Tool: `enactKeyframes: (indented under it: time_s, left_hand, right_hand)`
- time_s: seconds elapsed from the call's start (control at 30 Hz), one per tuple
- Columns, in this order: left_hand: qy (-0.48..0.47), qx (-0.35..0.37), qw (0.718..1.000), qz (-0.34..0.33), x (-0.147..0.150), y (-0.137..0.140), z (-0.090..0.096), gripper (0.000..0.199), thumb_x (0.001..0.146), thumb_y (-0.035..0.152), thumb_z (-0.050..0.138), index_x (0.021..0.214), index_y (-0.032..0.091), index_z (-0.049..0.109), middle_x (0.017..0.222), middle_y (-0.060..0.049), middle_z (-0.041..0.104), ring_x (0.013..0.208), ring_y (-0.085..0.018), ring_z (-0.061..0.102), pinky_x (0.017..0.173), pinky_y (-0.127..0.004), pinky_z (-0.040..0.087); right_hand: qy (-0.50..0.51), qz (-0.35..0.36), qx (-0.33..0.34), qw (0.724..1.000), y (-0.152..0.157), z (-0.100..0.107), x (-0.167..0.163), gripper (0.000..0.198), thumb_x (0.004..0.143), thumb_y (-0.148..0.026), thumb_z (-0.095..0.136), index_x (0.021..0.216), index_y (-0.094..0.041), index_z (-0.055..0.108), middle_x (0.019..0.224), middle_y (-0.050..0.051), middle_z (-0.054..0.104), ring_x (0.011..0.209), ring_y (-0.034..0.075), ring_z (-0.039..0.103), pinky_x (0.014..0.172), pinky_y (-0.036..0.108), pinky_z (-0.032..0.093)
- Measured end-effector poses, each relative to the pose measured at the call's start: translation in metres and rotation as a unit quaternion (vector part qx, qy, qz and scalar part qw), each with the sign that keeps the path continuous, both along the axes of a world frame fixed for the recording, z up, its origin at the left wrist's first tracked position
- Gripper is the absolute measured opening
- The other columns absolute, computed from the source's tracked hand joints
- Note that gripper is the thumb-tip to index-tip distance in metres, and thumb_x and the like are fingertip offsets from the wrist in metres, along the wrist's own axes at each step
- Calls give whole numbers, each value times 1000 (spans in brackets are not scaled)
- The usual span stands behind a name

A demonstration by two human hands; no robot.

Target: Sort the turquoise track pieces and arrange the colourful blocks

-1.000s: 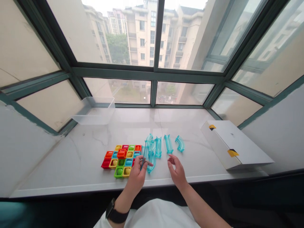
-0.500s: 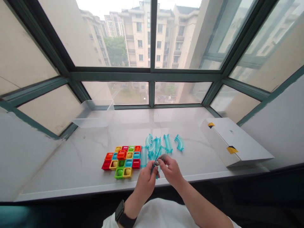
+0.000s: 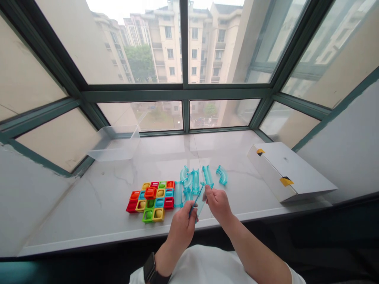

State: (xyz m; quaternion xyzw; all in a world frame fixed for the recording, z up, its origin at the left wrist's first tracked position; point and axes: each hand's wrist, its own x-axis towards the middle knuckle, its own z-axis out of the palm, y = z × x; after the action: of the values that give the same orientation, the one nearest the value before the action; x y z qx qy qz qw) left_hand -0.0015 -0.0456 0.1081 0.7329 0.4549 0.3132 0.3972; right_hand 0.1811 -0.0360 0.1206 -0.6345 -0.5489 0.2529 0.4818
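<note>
Between my hands is a translucent blue track piece (image 3: 201,200), slanted over the front of the white sill. My left hand (image 3: 182,225) is closed around its lower part, thumb along the edge. My right hand (image 3: 219,205) pinches near its upper right end, with the fingertips partly hidden. Just beyond lie loose blue track pieces: a straight one (image 3: 195,182), another straight one (image 3: 207,176) and a curved one (image 3: 222,175). To the left, red, yellow, green and blue toy blocks (image 3: 151,203) sit close together, with one orange-red block (image 3: 150,192) standing higher.
A clear plastic bin (image 3: 114,154) stands at the back left of the marble-patterned sill (image 3: 97,205). A white box (image 3: 299,167) with yellow-and-black tabs lies at the right. Green-framed windows (image 3: 174,96) close off the back.
My right hand has moved slightly up and right, away from my left hand, leaving more of the track piece visible. The view has shifted a little.
</note>
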Motion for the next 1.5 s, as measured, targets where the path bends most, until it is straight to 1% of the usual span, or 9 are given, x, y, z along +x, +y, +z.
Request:
enactKeyframes:
  time_s: [0.43, 0.63, 0.8, 1.03, 1.1, 1.17, 1.27, 1.4, 1.5]
  left_hand:
    - [-39, -55, 998, -2, 2, 5, 3, 25, 105, 44, 46, 105, 25, 62, 70, 0, 70, 63, -19, 65, 63, -28, 46]
    - [-27, -45, 999, -11, 3, 6, -5, 30, 102, 44, 54, 121, 25, 66, 94, -5, 77, 80, -20, 70, 74, -30, 53]
    - [-8, -60, 997, -37, 5, 9, -9, 27, 94, 32, 62, 120, 25, 70, 106, -4, 79, 80, -17, 70, 81, -31, 57]
    - [-65, -183, 976, -95, 9, 12, -15, 47, 88, 29, 72, 134, 24, 66, 120, -8, 78, 94, -20, 72, 92, -36, 58]
    - [-114, -222, 963, -101, 11, 15, -20, 46, 89, 32, 73, 133, 23, 67, 121, -10, 77, 101, -22, 73, 95, -39, 58]
    - [-173, -260, 945, -92, 13, 20, -26, 47, 88, 38, 77, 130, 21, 67, 119, -12, 77, 106, -25, 73, 97, -41, 58]
    - [-235, -292, 926, -51, 16, 31, -33, 54, 82, 48, 83, 125, 18, 68, 111, -12, 77, 101, -25, 74, 95, -43, 59]
    - [-257, -292, 921, -7, 20, 48, -33, 60, 79, 53, 86, 123, 17, 66, 106, -11, 76, 96, -24, 74, 94, -43, 59]
    - [-266, -284, 921, 2, 28, 56, -31, 61, 79, 53, 86, 123, 17, 64, 101, -8, 75, 92, -22, 74, 93, -42, 60]
  right_hand:
    - [-57, 63, -13, 996, -10, -3, -5, 23, 99, -39, 56, 89, -22, 69, 61, -4, 59, 57, 15, 56, 59, 25, 39]
    - [-37, 38, -43, 998, -9, -11, 4, 34, 101, -44, 52, 76, -23, 60, 56, -4, 56, 54, 15, 55, 57, 25, 38]
    - [-49, 23, -48, 997, -7, -17, 13, 48, 106, -54, 44, 72, -23, 58, 53, -3, 56, 53, 15, 55, 56, 26, 39]
    - [-33, 23, -58, 997, -7, -23, 23, 47, 106, -57, 46, 79, -22, 63, 56, -2, 58, 54, 16, 58, 56, 27, 41]
    - [-35, 38, -54, 997, -8, -27, 25, 39, 105, -54, 50, 92, -21, 67, 58, -4, 56, 54, 16, 56, 57, 27, 42]
    - [-30, 52, -35, 998, -9, -33, 25, 34, 104, -49, 53, 119, -21, 66, 62, -6, 55, 57, 16, 57, 59, 27, 47]
    - [0, 60, 26, 998, -11, -43, 25, 50, 104, -42, 56, 149, -22, 47, 83, -1, 65, 73, 17, 67, 71, 29, 58]
    - [6, 129, 88, 988, -14, -50, 26, 49, 101, -31, 63, 148, -29, 52, 118, 8, 67, 94, 19, 71, 80, 33, 64]
    - [-18, 147, 123, 981, -13, -52, 29, 37, 99, -22, 64, 135, -31, 65, 121, 8, 67, 103, 21, 70, 80, 33, 64]
